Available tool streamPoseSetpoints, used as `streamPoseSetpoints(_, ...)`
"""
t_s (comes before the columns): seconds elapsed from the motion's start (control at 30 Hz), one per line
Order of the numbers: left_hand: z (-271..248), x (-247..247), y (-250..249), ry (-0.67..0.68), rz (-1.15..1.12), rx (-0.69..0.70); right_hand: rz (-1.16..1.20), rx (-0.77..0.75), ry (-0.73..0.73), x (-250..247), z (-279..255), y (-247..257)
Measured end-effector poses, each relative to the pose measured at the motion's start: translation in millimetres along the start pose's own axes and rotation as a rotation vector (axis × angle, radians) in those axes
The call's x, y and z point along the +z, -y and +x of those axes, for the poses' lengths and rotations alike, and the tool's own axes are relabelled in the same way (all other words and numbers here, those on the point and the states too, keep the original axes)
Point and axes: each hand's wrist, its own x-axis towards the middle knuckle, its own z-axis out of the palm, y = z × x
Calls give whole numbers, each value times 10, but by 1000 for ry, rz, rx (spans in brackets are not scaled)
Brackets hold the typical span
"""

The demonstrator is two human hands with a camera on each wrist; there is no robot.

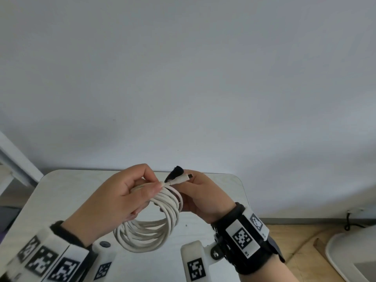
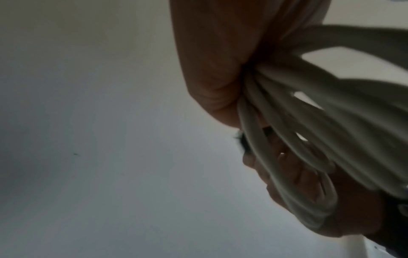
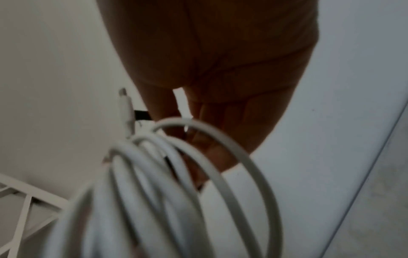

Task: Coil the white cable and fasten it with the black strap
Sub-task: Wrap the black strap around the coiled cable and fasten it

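Note:
The white cable (image 1: 156, 224) hangs in several round loops above the table, held up between both hands. My left hand (image 1: 122, 196) grips the top of the coil, thumb and fingers pinched round the strands (image 2: 276, 104). One plug end (image 1: 183, 177) sticks out to the right over the coil. My right hand (image 1: 201, 196) holds the coil's right side with fingers curled behind it, and the black strap (image 1: 175, 172) pokes up by its fingertips. In the right wrist view the loops (image 3: 167, 183) fill the foreground, with the plug (image 3: 124, 103) and a bit of strap (image 3: 142, 115) behind.
A pale wooden table (image 1: 61, 200) with rounded corners lies under the hands, against a white wall (image 1: 183, 78). A wooden floor (image 1: 301, 241) and a white rounded object (image 1: 350, 253) are at the right. A white frame (image 1: 16, 159) stands at the left.

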Motion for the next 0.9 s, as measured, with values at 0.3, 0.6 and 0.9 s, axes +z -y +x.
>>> streamPoseSetpoints(0.3, -51, 8, -54, 86, 4, 107, -108, -166, -203, 14, 112, -14)
streamPoseSetpoints(0.6, -61, -57, -48, 60, -110, 95, -297, -265, -403, -35, 103, 0)
streamPoseSetpoints(0.9, -60, -53, -15, 75, -89, 88, -21, -281, -306, 16, 49, 84)
